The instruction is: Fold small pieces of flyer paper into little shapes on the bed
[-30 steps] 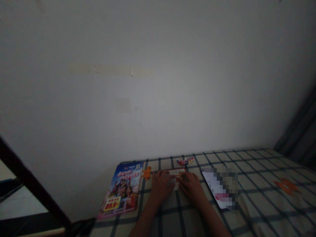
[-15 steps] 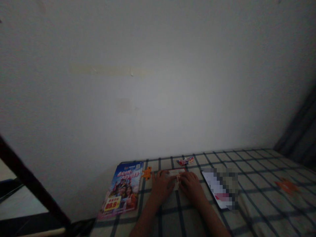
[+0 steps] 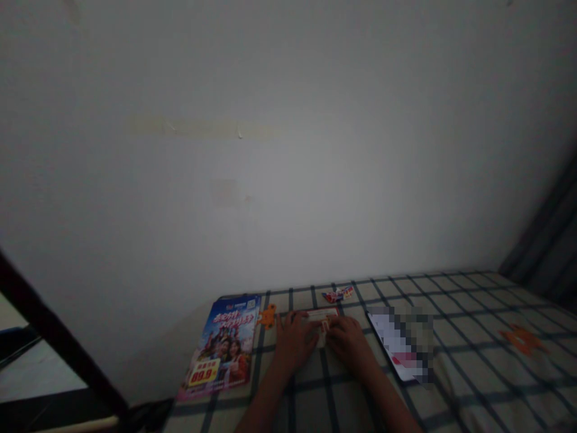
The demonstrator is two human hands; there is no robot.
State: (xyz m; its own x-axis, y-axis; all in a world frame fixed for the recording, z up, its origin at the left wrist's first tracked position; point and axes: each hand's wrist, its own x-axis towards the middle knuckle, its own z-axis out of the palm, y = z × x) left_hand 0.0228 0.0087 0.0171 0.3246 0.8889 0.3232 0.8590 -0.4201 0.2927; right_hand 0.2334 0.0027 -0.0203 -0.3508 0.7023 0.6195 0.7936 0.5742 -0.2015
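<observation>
A small red-and-white printed paper (image 3: 328, 313) lies on the checked cloth, partly hidden under both hands. My left hand (image 3: 295, 340) rests on its left part, fingers spread and the thumb pointing toward the middle of the paper. At the paper's right part, my right hand (image 3: 347, 340) has its fingers curled together and closed on the edge. The two hands are a little apart, with a strip of the paper showing between them. Just left of my left hand lies an orange paper cut-out or folded figure (image 3: 267, 317).
A blue and pink flyer (image 3: 225, 343) lies on the left. Behind the hands sits a crumpled red-and-blue wrapper (image 3: 338, 294). A phone-like slab with a partly blurred screen (image 3: 399, 349) is on the right, and an orange figure (image 3: 523, 338) lies farther right. A pale wall (image 3: 288, 180) stands behind.
My right hand's fingers have curled in slightly, and more of the paper shows between the hands. My left hand has barely moved.
</observation>
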